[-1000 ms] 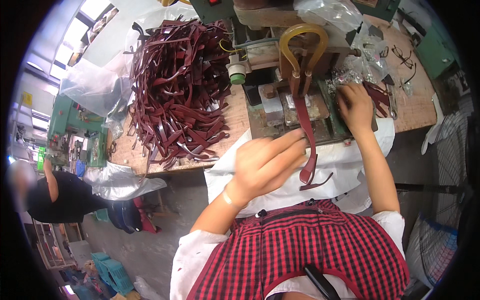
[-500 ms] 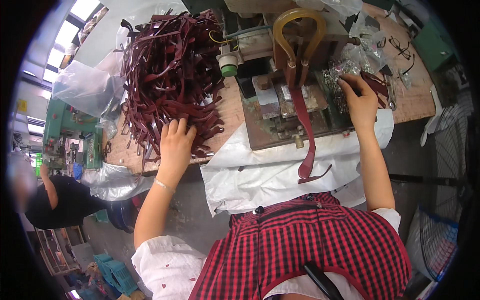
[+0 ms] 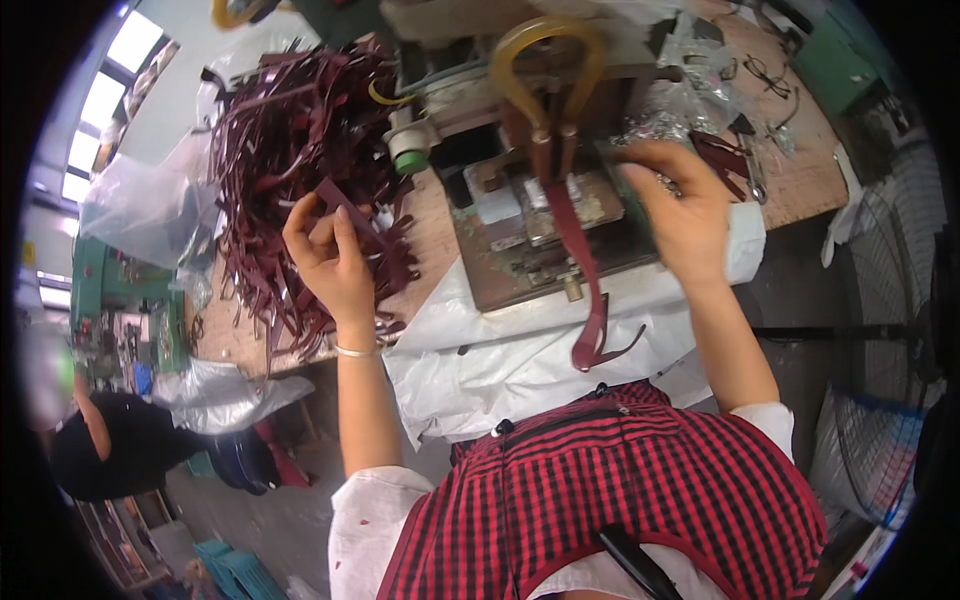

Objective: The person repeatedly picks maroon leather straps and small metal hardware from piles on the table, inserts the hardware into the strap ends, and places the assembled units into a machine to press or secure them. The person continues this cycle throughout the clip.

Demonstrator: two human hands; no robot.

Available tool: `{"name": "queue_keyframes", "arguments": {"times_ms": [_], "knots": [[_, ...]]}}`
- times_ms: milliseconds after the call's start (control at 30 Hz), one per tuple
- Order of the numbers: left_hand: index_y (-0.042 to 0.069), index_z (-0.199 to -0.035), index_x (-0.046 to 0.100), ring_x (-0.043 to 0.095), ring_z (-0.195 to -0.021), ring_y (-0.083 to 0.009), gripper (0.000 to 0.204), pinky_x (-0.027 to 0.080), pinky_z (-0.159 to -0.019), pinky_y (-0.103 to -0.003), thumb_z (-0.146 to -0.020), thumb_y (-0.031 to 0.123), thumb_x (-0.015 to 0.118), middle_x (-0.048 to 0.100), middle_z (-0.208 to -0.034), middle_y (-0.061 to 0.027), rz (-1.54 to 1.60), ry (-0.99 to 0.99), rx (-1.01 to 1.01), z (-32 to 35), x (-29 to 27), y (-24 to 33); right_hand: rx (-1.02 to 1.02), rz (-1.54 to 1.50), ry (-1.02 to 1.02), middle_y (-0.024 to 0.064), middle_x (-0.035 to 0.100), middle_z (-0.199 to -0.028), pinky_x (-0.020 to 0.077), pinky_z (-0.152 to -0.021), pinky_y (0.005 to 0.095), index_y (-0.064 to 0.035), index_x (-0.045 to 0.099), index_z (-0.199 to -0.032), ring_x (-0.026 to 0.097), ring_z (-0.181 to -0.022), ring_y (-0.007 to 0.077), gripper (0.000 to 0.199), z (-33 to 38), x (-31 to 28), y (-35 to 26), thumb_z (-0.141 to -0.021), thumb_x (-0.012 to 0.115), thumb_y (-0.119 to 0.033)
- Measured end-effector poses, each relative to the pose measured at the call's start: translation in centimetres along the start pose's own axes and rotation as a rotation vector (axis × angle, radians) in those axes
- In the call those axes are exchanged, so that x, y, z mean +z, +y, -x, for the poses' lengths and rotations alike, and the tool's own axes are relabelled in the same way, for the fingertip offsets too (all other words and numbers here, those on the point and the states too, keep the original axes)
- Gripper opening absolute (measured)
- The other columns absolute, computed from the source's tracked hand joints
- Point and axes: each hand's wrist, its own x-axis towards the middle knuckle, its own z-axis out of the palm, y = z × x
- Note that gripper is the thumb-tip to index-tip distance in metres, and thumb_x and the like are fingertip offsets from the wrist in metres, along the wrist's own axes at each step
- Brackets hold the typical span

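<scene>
Table [image 3: 815, 185] of wood spans the far half of the scene. A metal machine [image 3: 490, 285] stands on it, in the middle. A white sheet [image 3: 475, 365] spreads along the near side of the machine. Left of the machine lies a big heap [image 3: 265, 175] of dark red strips, tangled together.

The person's two hands are well apart. The left hand [image 3: 335, 262] is at the near right part of the heap, thumb and fingers closed on one flat strip [image 3: 350, 212]. The right hand [image 3: 692, 215] is just right of the machine, thumb and forefinger curved toward each other; it is blurred, and whether anything is between the tips cannot be told.

Another red strip [image 3: 573, 235] comes out from the middle of the machine and reaches toward the near side, its wider end over the white sheet. Above it loops a yellow tube [image 3: 505, 72]. Eyeglasses [image 3: 768, 76] lie at the far right. A green button [image 3: 410, 161] shows on the machine's left side.
</scene>
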Motion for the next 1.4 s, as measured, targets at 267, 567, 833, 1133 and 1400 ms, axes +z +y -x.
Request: {"name": "queue_keyframes", "arguments": {"times_ms": [267, 567, 833, 1133, 1400], "knots": [[-0.005, -0.122, 0.062, 0.070, -0.096, -0.0156, 0.032, 0.056, -0.085, -0.027, -0.106, 0.022, 0.056, 0.073, -0.115, -0.0154, -0.044, -0.120, -0.379, 4.1, 1.0, -1.0, 0.123, -0.325, 0.000, 0.0096, 0.072, -0.102, 0.0532, -0.080, 0.0271, 0.0010, 0.060, -0.120, 0.069, -0.089, 0.0131, 0.032, 0.3, 5.0, 0.2, -0.088, 0.066, -0.001], [0.001, -0.107, 0.062, 0.065, -0.069, -0.0134, 0.017, 0.049, -0.056, -0.021, -0.092, -0.006, 0.067, 0.070, -0.096, -0.0129, -0.001, 0.047, 0.192, 1.9, 4.6, 9.5, 0.286, -0.379, -0.160, 0.0062, 0.069, -0.100, 0.0496, -0.086, 0.0256, 0.0026, 0.049, -0.137, 0.063, -0.093, 0.0105, 0.047, -0.5, 4.1, -4.6, -0.092, 0.063, 0.000], [0.006, -0.092, 0.074, 0.060, -0.058, -0.0146, 0.021, 0.044, -0.051, -0.028, -0.072, 0.004, 0.076, 0.073, -0.095, -0.0096, -0.452, -0.470, 0.897, 3.6, 11.0, 10.6, -0.183, 0.669, -0.010, 0.0210, 0.065, -0.124, 0.0463, -0.104, 0.0475, -0.0034, 0.072, -0.107, 0.057, -0.123, 0.0388, 0.027, -1.2, -0.2, 2.4, -0.081, 0.067, -0.010], [0.011, -0.096, 0.075, 0.062, -0.058, -0.0159, 0.030, 0.046, -0.048, -0.029, -0.067, 0.005, 0.076, 0.073, -0.091, -0.0051, -0.377, -0.490, 0.933, 3.2, 11.0, 9.3, -0.166, 0.795, 0.164, 0.0189, 0.066, -0.124, 0.0461, -0.102, 0.0452, -0.0044, 0.076, -0.089, 0.060, -0.118, 0.0377, 0.015, 1.1, -3.9, 11.3, -0.079, 0.078, -0.015], [0.011, -0.103, 0.074, 0.063, -0.063, -0.0173, 0.033, 0.047, -0.052, -0.029, -0.071, 0.007, 0.079, 0.074, -0.107, -0.0082, -0.325, -0.385, 0.680, 6.0, 9.2, 9.8, -0.149, 0.915, 0.102, 0.0153, 0.068, -0.105, 0.0496, -0.086, 0.0466, -0.0050, 0.069, -0.101, 0.062, -0.103, 0.0364, 0.018, -0.5, -3.1, 10.0, -0.089, 0.066, -0.018]]}}
